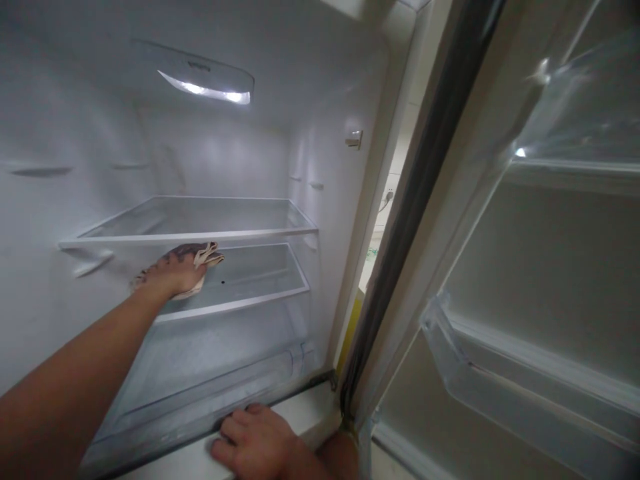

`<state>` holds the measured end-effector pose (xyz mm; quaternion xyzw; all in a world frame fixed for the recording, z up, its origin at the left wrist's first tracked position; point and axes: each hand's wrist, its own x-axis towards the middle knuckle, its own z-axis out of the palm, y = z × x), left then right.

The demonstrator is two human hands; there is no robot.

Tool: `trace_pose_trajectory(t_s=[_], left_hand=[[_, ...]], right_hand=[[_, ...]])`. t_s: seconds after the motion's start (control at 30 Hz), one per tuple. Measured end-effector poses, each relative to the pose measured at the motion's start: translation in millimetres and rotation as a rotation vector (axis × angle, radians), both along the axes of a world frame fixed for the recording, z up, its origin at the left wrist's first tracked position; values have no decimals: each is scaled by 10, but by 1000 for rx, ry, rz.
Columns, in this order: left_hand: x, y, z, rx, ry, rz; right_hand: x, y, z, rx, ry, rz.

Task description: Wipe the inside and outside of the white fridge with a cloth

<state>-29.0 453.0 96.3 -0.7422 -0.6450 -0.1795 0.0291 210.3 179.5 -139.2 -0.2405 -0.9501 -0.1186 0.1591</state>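
Note:
My left hand (180, 273) reaches far into an open fridge and is closed around a bunched cloth (209, 255) with light and dark patches. The cloth is between the upper glass shelf (230, 217) and the lower glass shelf (260, 285), at the left side. A small dark speck (223, 283) shows on or through the lower shelf, to the right of the cloth. Low at the front, my right hand (257, 440) rests on the white front ledge (307, 408), its fingers bent over the inner edge.
A clear drawer (215, 387) lies below the shelves. To the right stands the open fridge door (540, 267) with a dark seal (425, 167) and a clear door bin (525, 400). A lit lamp cover (215, 87) is on the ceiling, and shelf supports (40, 171) jut from the walls.

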Motion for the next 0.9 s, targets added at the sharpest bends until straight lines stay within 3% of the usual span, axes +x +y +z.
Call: trace_pose_trajectory(t_s=[0.1,0.17,0.3,0.43,0.53,0.7,0.9], left_hand=[[173,86,64,-80,22,126],[367,108,95,-100,43,98],[995,76,65,-88,93,-126],[1706,-80,-39,-17,115,-381],[2008,-282,-89,24,113,-506],[1955,-738,-122,63,131,-615],[1414,-1253,-107,72,186,-637]], right_hand=[[32,-60,124,-21,-5,-17],[51,-101,196,-34,-26,-27],[54,-121,215,-24,-47,-47],[-2,-29,88,-23,-69,-18],[-33,31,9,-19,-81,-4],[-18,19,35,-30,-89,-46],[-1,-15,76,-55,-99,-76]])
